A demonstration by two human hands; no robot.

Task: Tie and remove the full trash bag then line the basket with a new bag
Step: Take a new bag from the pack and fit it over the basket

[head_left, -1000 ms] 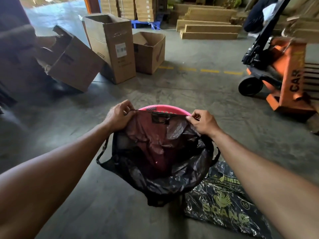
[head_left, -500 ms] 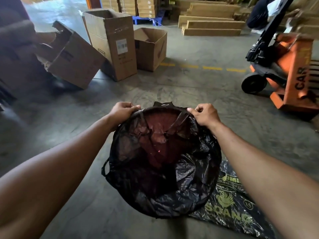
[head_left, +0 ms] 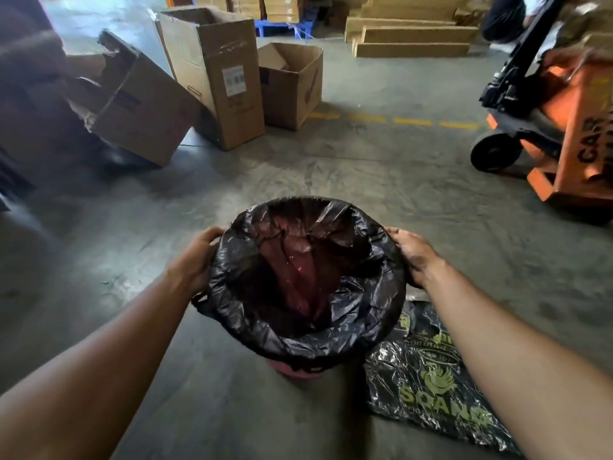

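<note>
A thin black trash bag [head_left: 361, 313] lines a pink basket [head_left: 298, 371] that stands on the concrete floor; the bag's edge is folded down over the whole rim, and only a strip of pink shows below it. The pink inside shows dimly through the plastic. My left hand [head_left: 199, 257] grips the bag-covered rim on the left side. My right hand [head_left: 414, 257] grips it on the right side.
A flat black packet with gold print [head_left: 434, 383] lies on the floor right of the basket. Open cardboard boxes [head_left: 215, 78] stand at the back left. An orange pallet truck [head_left: 564, 127] is parked at the right. Long cartons [head_left: 411, 38] are stacked far back.
The bag's edge, held up over the near rim a second ago, has been pulled over the far rim and down. Both hands slid from the far side to the left and right sides.
</note>
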